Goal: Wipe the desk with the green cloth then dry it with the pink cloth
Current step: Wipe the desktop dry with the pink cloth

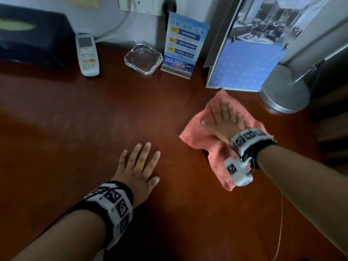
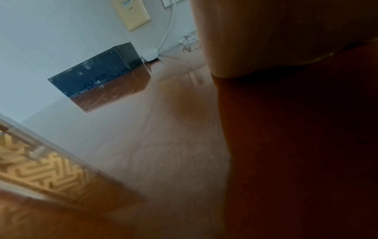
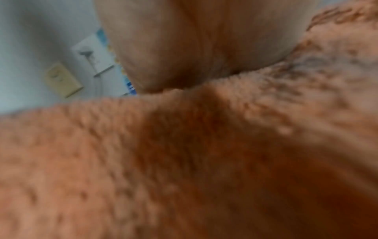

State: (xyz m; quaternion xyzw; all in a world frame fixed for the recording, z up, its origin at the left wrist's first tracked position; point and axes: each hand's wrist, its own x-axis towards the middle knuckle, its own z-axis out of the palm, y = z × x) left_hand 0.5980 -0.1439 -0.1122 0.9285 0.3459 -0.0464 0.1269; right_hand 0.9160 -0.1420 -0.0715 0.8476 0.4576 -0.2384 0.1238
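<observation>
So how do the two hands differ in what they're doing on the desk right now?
The right hand presses flat on the pink cloth, far out near the calendar; the left hand rests flat on the bare desk, nearer the person, touching no cloth. Both have straight fingers and wear patterned wrist bands.

The pink cloth [image 1: 222, 146] is a fluffy salmon-pink towel, rumpled and partly folded, lying flat on the glossy reddish-brown surface [image 1: 94, 129] in the right middle of the head view; one corner points up toward the upper right of the frame, another trails down toward the lower right; the right hand [image 1: 224, 121] presses on its upper half with straight, spread fingers; in the right wrist view its coarse looped pile fills the lower frame, bunched into a ridge under the palm; the surface shows faint hazy streaks left of centre; the green cloth cannot be seen in any view.
</observation>
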